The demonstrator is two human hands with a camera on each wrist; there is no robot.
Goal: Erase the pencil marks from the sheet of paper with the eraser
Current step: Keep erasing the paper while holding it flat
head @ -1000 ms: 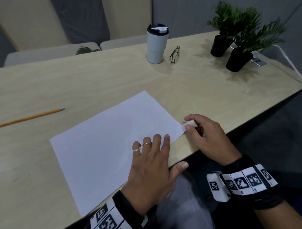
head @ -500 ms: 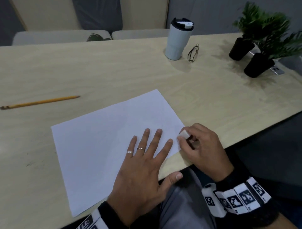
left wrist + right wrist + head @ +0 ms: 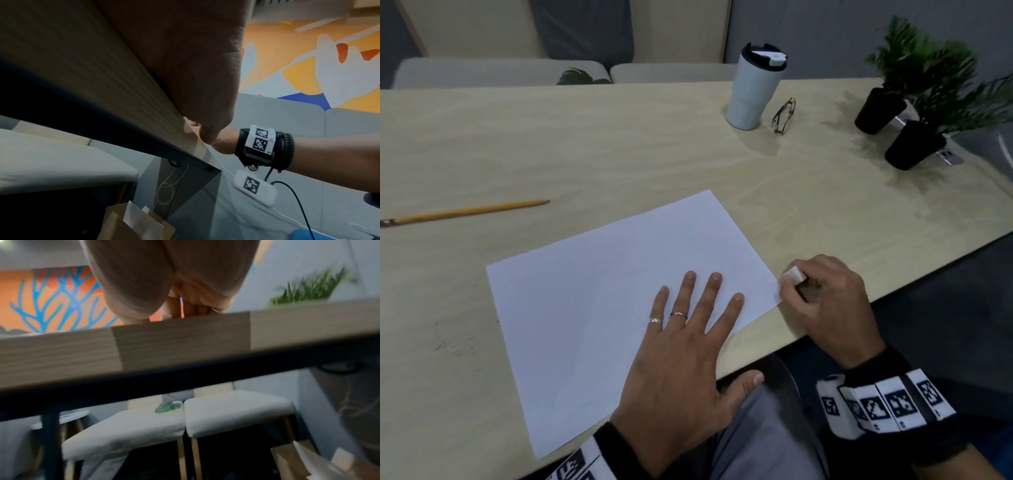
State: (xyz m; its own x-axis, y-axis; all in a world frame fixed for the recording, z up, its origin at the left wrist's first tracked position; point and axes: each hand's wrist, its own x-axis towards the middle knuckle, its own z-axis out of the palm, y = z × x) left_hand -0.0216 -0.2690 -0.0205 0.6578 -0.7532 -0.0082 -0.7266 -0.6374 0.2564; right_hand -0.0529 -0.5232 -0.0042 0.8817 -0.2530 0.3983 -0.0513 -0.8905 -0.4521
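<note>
Head view, going left to right: the sheet of paper [image 3: 599, 308] is laid slanted across the bench [image 3: 619, 154] in the lower middle of the frame. It is held flat by the left hand [image 3: 681, 370], fingers [image 3: 690, 291] spread straight. At its right corner the eraser [image 3: 793, 275] is pinched in the right hand [image 3: 832, 308]. The paper lies to the left of the eraser. No pencil marks can be made out.

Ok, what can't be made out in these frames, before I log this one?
- Pencil marks: none legible on the sheet of paper in the head view; too faint to tell.
- Eraser: mostly wrapped by the right hand; its contact with the sheet is unclear.
- Left wrist view: the left hand and table edge block the sheet.
- Right wrist view: blurred, and the table edge hides the eraser.
</note>
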